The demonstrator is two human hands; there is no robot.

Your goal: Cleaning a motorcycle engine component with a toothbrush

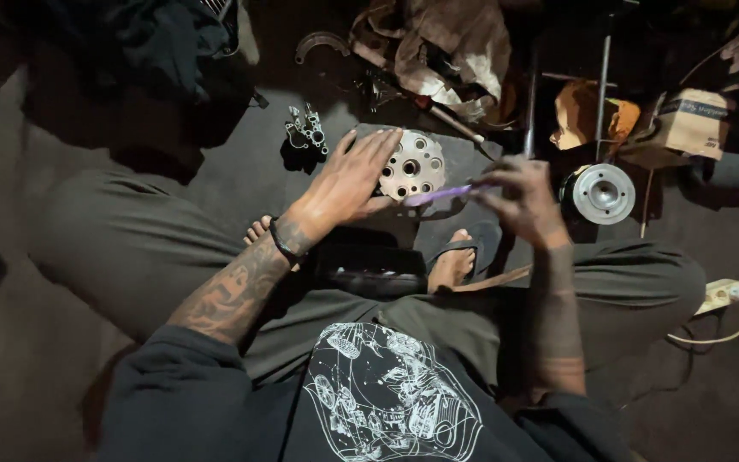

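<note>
Silvery metal is showing at the centre of the floor, where a round perforated disc [413, 164] is lying on a dark slab [464, 154]; this disc is being taken as the landmark. On its near-left edge the left hand [348, 181] is being pressed flat, fingers spread and released, nothing being grasped, the fingertips reaching over the rim. Just right of the disc the right hand [522, 202] is being held closed around the end of a thin purple tool [440, 195], which is being pointed across the disc's lower edge; whether its tip is touching the metal cannot be told. Further right of the disc a second round metal part with a hollow centre [602, 193] is sitting on the floor, and beyond that a small cardboard box [694, 122] is resting, its contents being hidden. Up and left of the disc a small bright metal bracket piece [305, 130] is lying apart. Behind the disc a crumpled cloth [446, 47] is being left in a heap. Nearer than the disc a dark rectangular tray [369, 269] is being kept between the bare feet [450, 267]; what it is holding cannot be made out.
</note>
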